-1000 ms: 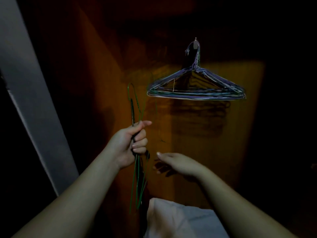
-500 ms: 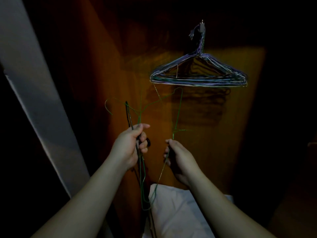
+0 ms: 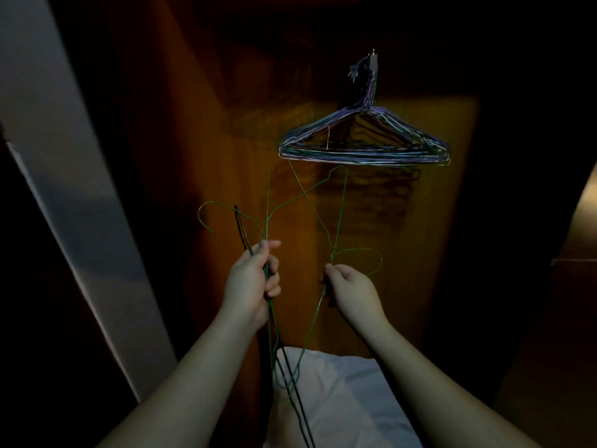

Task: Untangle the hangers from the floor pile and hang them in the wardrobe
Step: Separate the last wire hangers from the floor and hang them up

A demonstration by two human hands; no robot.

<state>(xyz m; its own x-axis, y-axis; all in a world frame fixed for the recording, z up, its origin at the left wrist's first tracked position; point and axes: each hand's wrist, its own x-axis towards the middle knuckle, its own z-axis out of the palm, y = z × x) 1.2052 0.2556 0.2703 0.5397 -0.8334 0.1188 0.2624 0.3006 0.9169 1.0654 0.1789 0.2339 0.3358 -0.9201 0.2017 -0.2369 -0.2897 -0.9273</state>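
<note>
While the left hand [image 3: 250, 279] gripped thin green and black wire hangers [image 3: 267, 321], the right hand [image 3: 350, 287] pinched another green wire hanger [image 3: 336, 221] near dim orange-brown wardrobe wood [image 3: 200, 156].

Dim home bedroom closet: wooden wardrobe panel [image 3: 200, 176], bundle of wire hangers [image 3: 365, 150] on a hook [image 3: 373, 61], white bedding [image 3: 349, 399] below.

One head-worn view looks forward and slightly down. It sits close behind both forearms, facing the wardrobe's wooden back panel [image 3: 200, 150].
</note>
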